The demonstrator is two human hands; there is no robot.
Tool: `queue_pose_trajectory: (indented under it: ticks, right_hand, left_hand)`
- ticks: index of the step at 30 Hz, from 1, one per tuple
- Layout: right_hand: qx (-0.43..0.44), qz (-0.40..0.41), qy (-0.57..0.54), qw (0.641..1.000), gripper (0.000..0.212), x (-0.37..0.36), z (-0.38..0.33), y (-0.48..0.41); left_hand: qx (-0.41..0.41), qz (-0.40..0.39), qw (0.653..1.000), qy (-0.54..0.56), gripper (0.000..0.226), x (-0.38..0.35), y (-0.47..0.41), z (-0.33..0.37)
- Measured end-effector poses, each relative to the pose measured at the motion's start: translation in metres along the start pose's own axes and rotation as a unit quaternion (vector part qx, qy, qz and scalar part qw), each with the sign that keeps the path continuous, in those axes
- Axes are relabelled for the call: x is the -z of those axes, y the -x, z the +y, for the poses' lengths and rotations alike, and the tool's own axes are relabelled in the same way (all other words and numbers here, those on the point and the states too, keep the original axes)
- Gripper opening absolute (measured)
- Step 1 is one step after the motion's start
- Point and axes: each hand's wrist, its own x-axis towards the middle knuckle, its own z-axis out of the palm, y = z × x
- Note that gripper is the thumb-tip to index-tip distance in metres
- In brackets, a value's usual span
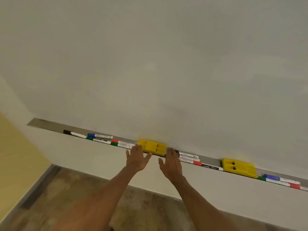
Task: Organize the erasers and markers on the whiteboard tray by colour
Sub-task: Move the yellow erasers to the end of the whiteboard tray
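Erasers (152, 147) and markers (123, 144) lay mixed along the whiteboard tray (46, 125), which ran from mid-left down to the lower right edge of the frame. Nearest the tray's left end lay a black marker (73, 133), then a blue marker (100, 136), with green and red ones just beside it. The central yellow eraser (155, 148) sat at mid-frame. The second yellow eraser (238, 167) sat well to its right, with several markers between them and more blue, green and red ones at the lower right.

The left hand (136, 160) reached to the central yellow eraser's left end, fingers straight and spread, holding nothing. The right hand (171, 163) was at that eraser's right end, fingers straight and close together, thumb out, also holding nothing and covering the marker ends there. Whether either hand touched the eraser could not be told.

The whiteboard (150, 64) filled the upper frame, and wood-patterned floor (75, 197) showed at the lower left.
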Motion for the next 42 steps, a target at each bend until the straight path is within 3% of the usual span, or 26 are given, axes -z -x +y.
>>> queue_pose_trajectory:
  ticks: [10, 20, 31, 36, 42]
  right_hand:
    - [-0.071, 0.012, -0.043, 0.996, 0.053, -0.012, -0.026, -0.031]
    - [-0.097, 0.0, -0.054, 0.994, 0.045, -0.019, -0.029, -0.041]
    - [-0.099, 0.03, -0.085, 0.991, 0.045, -0.02, -0.03, -0.039]
    - [-0.082, 0.058, -0.111, 0.989, 0.047, -0.026, -0.042, -0.038]
    - [-0.065, 0.05, -0.123, 0.989, 0.045, -0.036, -0.073, -0.047]
  left_hand:
    - [-0.044, -0.038, 0.998, -0.009, 0.068, 0.003, -0.042, -0.007]
    - [-0.03, -0.025, 0.999, -0.011, 0.057, -0.003, -0.057, -0.011]
    - [-0.049, 0.044, 0.998, 0.001, 0.046, 0.001, -0.051, -0.016]
    - [-0.08, 0.088, 0.987, 0.104, 0.042, 0.016, -0.051, -0.031]
    - [-0.062, 0.115, 0.98, 0.15, 0.039, 0.038, -0.054, -0.062]
